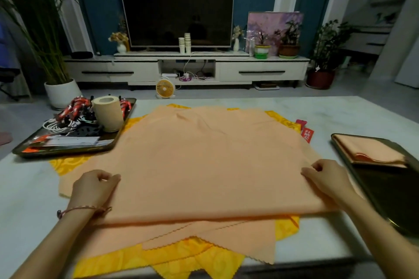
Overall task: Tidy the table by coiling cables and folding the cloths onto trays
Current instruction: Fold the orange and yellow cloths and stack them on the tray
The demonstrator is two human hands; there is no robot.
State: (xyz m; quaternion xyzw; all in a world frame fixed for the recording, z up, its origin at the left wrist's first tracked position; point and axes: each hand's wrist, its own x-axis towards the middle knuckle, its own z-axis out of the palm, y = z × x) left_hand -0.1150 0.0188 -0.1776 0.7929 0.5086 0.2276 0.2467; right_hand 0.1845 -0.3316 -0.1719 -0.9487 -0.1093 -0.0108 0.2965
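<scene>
The yellow cloths [199, 258] lie mostly hidden under the orange cloth [204, 161], showing only at its edges, and their near corners are cut off by the bottom edge. The right tray [385, 192] runs past the right edge, and a red packet [308, 133] sits half under the cloth, its print too small to read. The fingertips of the left hand [95, 188] and right hand [326, 179] curl out of sight, so whether they pinch the cloth cannot be told.

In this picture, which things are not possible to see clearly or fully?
Head view only.
Yellow cloths: their number, covered by the peach cloth.
Red packet: partly under the peach cloth, print too small.
Right tray: cut off by the frame's right edge.
Cables: partly behind the paper roll.
</scene>
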